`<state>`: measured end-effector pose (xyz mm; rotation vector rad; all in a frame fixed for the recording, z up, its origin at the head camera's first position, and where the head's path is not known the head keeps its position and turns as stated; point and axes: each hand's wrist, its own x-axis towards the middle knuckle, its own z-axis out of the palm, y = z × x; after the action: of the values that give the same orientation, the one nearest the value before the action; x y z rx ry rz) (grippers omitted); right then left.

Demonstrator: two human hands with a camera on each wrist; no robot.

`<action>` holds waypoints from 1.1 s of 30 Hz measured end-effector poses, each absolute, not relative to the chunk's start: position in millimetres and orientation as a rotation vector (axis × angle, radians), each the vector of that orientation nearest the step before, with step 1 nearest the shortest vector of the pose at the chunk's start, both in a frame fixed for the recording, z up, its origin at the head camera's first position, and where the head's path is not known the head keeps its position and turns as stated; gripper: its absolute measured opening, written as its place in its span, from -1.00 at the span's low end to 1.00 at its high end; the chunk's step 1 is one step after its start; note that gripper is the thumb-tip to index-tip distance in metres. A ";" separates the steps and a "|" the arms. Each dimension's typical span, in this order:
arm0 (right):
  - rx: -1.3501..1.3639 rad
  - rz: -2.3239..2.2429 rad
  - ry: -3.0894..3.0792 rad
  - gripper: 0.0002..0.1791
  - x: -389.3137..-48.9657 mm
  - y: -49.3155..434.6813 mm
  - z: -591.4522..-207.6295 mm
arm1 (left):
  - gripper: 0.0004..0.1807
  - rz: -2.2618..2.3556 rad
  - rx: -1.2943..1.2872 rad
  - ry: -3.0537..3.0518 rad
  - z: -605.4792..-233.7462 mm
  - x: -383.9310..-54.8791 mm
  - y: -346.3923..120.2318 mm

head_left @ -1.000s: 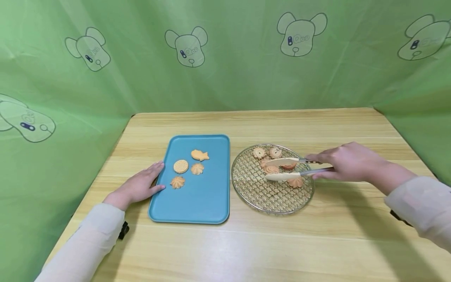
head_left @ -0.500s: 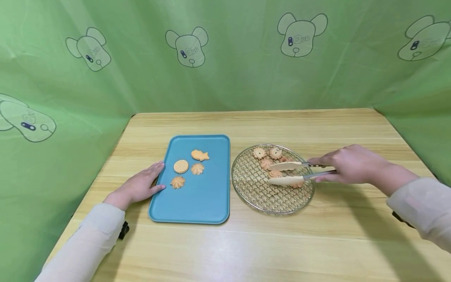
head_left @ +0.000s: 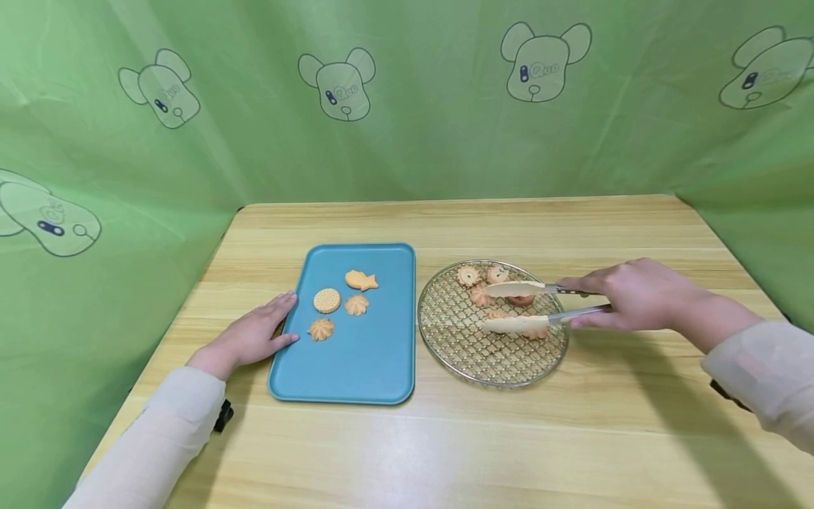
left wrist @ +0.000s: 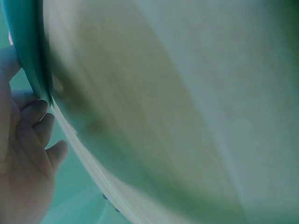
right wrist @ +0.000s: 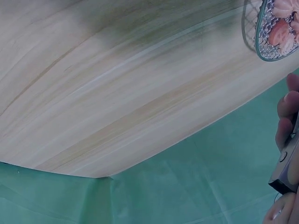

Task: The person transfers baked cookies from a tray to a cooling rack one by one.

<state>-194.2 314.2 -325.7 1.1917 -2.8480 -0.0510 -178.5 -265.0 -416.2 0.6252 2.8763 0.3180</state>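
Observation:
My right hand (head_left: 645, 293) grips a pair of tongs (head_left: 523, 324) with metal arms and cream tips, which reach left over the round wire rack (head_left: 458, 346). The two tips stand apart. A brownish cookie (head_left: 523, 300) shows between them, and the lower tip partly covers other cookies. Several more lie nearby on the rack, among them a ring-edged cookie (head_left: 468, 276). At the left side of the blue tray (head_left: 362, 367) my left hand (head_left: 251, 336) rests, fingers and thumb touching its rim. On the tray lie a fish-shaped cookie (head_left: 361, 280), a round cookie (head_left: 327, 300) and two fluted cookies (head_left: 321, 329).
Tray and rack stand side by side on a wooden table (head_left: 470, 445), with a narrow gap between them. A green curtain (head_left: 420, 148) printed with animal heads hangs behind the table and along both sides.
My right hand and the tongs have shifted slightly to the right, and the tongs' tips are spread wider than before. My left hand and the tray have stayed in place.

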 end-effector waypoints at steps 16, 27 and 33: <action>1.080 -0.051 -2.912 -0.13 -194.4 302.5 -334.1 | -0.17 0.320 0.617 2.872 -416.9 -178.6 -266.4; 1.094 0.012 -2.894 -0.07 -200.0 280.0 -340.1 | -0.17 0.327 0.611 2.868 -414.6 -177.7 -264.2; 1.081 0.035 -2.904 -0.02 -204.1 262.6 -345.4 | -0.17 0.324 0.608 2.873 -415.3 -178.3 -264.7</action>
<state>-204.1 262.6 -345.4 1.0808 -2.9040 0.0351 -178.3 -264.7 -415.3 0.6082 2.8730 0.3238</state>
